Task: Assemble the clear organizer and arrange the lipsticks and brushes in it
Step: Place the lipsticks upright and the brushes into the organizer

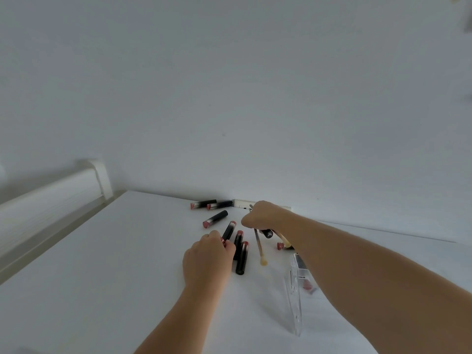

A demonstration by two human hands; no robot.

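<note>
On the white table [102, 290] the left hand [207, 259] is curled down over the near end of a black lipstick [229, 230] with a pink end, fingers closed round it as if to lift it; just right of it two more lipsticks [240, 254] lie side by side, touching. The right hand [260, 214] reaches farther in, fingers pinched round the thin handle of a makeup brush [258, 245] whose pale tip points toward the near side; something dark shows under the palm as well, though what it is cannot be told. Three lipsticks lie apart on the far side: one alone [215, 218] and a pair [212, 204] against the wall, beside a white outlet strip [241, 203]. The clear organizer [296, 297] lies to the near right, half hidden under the right forearm, with something pinkish seen through it; whether it is already assembled cannot be judged from here. The lipstick tubes look light, stiff and smooth, and being round they will likely roll if nudged, so a grip across the middle of the barrel seems safest. The brush is best held by its handle, leaving the soft tip alone. The organizer looks like thin hard plastic, probably slippery and easily scratched or cracked, so it should be taken by its edges with both hands.
</note>
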